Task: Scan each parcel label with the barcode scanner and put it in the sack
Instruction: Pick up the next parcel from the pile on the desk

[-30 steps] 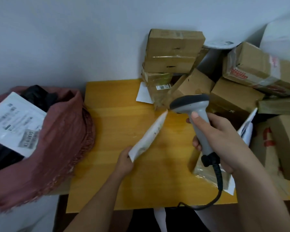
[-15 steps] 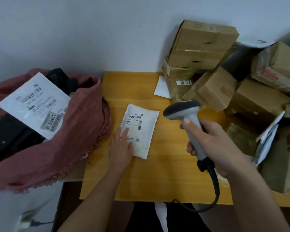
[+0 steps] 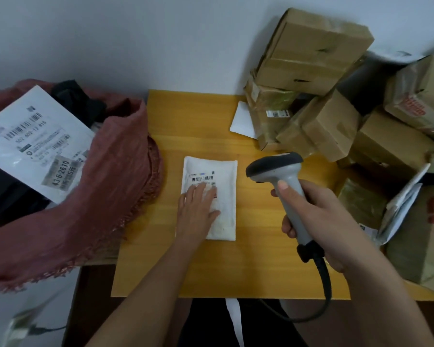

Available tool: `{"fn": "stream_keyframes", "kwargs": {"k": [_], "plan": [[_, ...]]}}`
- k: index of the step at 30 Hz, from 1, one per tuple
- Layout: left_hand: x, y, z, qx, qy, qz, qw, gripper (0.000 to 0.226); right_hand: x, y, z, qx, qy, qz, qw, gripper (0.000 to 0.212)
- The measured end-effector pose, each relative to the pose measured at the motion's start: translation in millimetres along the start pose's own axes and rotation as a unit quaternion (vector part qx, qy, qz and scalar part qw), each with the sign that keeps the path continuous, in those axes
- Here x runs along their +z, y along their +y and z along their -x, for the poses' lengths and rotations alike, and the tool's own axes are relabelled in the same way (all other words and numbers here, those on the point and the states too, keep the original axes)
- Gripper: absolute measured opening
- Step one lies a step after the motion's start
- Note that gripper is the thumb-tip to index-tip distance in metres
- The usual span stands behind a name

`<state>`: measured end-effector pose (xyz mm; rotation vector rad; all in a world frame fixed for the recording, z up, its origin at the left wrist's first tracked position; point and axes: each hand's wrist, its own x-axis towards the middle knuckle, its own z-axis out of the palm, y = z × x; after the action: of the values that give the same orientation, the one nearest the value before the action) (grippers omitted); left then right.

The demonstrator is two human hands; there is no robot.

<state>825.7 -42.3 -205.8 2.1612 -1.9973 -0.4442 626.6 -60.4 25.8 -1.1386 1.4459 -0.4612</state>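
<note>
At the far left, a reddish-brown woven sack (image 3: 105, 186) was slumped against the left edge of the tabletop (image 3: 258, 259), its mouth open. Inside it, a white flat parcel (image 3: 33, 139) was seen lying label-up on dark contents. On that label, barcodes were printed above the figures "502 602 12 815", and a grey sticker reading "43-6-2610" was fixed near its lower edge; the finer print could not be read.

Near the middle of the yellow wooden tabletop, a small white padded parcel (image 3: 223, 196) was laid flat, label upward, well apart from the sack. A barcode strip and smaller print were visible on its label, but no characters could be made out. The left hand (image 3: 198, 211) was pressed on the parcel's left part with fingers straight, partly covering the label.

To the right, a grey barcode scanner (image 3: 281, 181) with a dark head was gripped round its handle by the right hand (image 3: 316, 221), the head held above the tabletop just beside the parcel. A black cable (image 3: 323, 284) ran down from the handle.

At the right, taped cardboard boxes (image 3: 311, 51) were stacked against a plain pale wall (image 3: 110, 41). A small barcode label was carried on one box, and red lettering, not legible, was seen on another.
</note>
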Motion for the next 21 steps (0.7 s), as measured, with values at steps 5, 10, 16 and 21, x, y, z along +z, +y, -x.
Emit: {"fn": "stream_keyframes", "kwargs": {"k": [5, 10, 16, 21], "plan": [[4, -17, -36, -0.008, -0.176, 0.075, 0.982, 0.111, 10, -2, -11, -0.005, -0.008, 0.002, 1.0, 0.036], [4, -22, -43, -0.055, -0.177, 0.083, 0.979, 0.137, 19, -5, -16, -0.003, -0.026, 0.003, 1.0, 0.033], [-2, -12, -30, -0.204, -0.155, 0.09, 0.962, 0.152, 20, -11, -9, -0.004, -0.022, 0.009, 1.0, 0.031], [-12, 1, -12, -0.324, -0.045, 0.181, 0.927, 0.141, 16, -16, -2, 0.01, -0.032, 0.001, 0.999, 0.034]]}}
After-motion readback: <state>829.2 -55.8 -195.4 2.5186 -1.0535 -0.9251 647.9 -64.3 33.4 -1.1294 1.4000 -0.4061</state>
